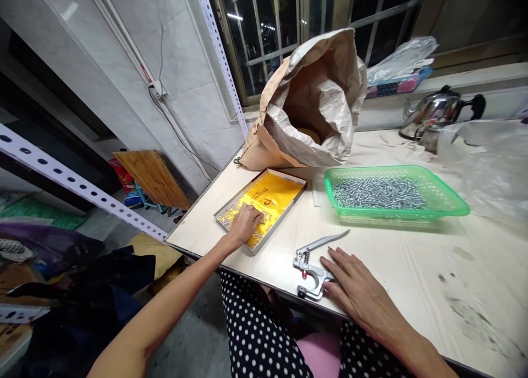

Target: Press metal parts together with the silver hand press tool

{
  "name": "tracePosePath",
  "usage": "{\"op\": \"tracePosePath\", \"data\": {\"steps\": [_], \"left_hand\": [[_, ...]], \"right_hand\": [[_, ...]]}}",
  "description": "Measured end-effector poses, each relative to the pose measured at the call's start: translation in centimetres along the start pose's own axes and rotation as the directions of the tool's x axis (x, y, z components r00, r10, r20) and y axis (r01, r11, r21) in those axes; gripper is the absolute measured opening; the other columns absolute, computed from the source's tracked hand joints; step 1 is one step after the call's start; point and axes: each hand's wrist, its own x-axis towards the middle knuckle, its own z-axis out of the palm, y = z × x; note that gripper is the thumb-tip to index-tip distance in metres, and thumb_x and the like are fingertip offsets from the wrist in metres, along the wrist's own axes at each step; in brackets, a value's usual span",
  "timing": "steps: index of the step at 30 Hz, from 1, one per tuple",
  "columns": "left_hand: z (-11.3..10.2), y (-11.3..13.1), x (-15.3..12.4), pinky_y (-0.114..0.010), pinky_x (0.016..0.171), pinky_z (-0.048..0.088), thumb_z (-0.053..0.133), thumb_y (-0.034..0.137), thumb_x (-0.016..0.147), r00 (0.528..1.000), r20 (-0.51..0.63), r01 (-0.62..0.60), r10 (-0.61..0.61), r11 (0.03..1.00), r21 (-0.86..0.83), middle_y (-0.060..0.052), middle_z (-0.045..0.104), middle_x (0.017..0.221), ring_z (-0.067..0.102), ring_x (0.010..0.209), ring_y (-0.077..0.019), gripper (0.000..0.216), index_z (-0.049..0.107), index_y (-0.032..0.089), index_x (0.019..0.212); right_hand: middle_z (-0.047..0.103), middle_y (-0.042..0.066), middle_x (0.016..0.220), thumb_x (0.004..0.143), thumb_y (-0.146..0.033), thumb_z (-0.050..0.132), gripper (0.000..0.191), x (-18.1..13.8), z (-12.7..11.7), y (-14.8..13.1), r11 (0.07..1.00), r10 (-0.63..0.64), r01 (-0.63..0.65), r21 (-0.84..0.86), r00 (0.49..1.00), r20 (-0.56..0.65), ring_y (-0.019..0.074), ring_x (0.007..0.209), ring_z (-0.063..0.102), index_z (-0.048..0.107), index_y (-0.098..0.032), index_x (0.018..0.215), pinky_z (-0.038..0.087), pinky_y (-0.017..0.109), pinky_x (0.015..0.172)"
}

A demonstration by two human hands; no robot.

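My left hand [246, 224] is over a shallow yellow-lined box [284, 188], its fingers curled down among small metal pins [231, 215] scattered along the near side. What is between those fingertips, if anything, is hidden. On the table lies a silver hand press plier [315, 273] with a spring, a red part and its handles spread. My right hand [355, 281] rests palm down against the plier's right side, fingers stretched out and not wrapped round it. Behind it, a green plastic basket [447, 204] holds a heap of similar small metal pieces [377, 193].
A large open paper sack [270, 147] leans at the back by the window. A metal kettle [433, 114] and clear plastic bags [487, 169] stand to the right. The perforated metal rail [82, 182] runs along the left, near the table's edge.
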Motion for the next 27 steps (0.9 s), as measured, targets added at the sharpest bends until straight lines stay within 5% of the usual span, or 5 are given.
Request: {"op": "tracePosePath", "data": {"steps": [8, 22, 27], "left_hand": [[0.8, 3.4, 2.7, -0.034, 0.084, 0.047, 0.055, 0.028, 0.091, 0.981, 0.08, 0.169, -0.178, 0.98, 0.108, -0.015, 0.07, 0.102, 0.06, 0.103, -0.0271, 0.026, 0.075, 0.011, 0.09], [0.7, 3.7, 2.7, -0.034, 0.09, 0.046, 0.05, 0.009, 0.086, 0.986, 0.12, 0.106, -0.115, 0.991, 0.078, -0.014, 0.07, 0.103, 0.059, 0.107, -0.0261, 0.023, 0.073, 0.012, 0.085], [-1.3, 5.1, 1.4, -0.028, 0.081, 0.048, 0.051, 0.011, 0.085, 0.991, 0.074, 0.117, -0.115, 0.993, -0.028, -0.01, 0.072, 0.092, 0.064, 0.088, -0.0192, 0.022, 0.072, 0.013, 0.088]], "right_hand": [[0.055, 0.013, 0.141, 0.1, -0.047, 0.04, 0.046, 0.1, 0.1, -0.2, 1.0, 0.005, -0.006, -0.012, 1.0, -0.028, 0.0304, 0.131, 0.049, 0.059, -0.021, 0.132, 0.045, 0.052, 0.105], [0.054, 0.014, 0.141, 0.098, -0.045, 0.045, 0.044, 0.2, -0.5, -0.5, 0.998, 0.039, -0.04, 0.04, 0.999, 0.012, 0.0319, 0.133, 0.046, 0.058, -0.02, 0.132, 0.042, 0.054, 0.107], [0.054, 0.016, 0.14, 0.099, -0.043, 0.045, 0.043, 0.2, -0.6, -0.6, 0.999, 0.035, -0.036, 0.023, 0.999, 0.033, 0.0322, 0.132, 0.047, 0.059, -0.018, 0.13, 0.041, 0.053, 0.107]]}}
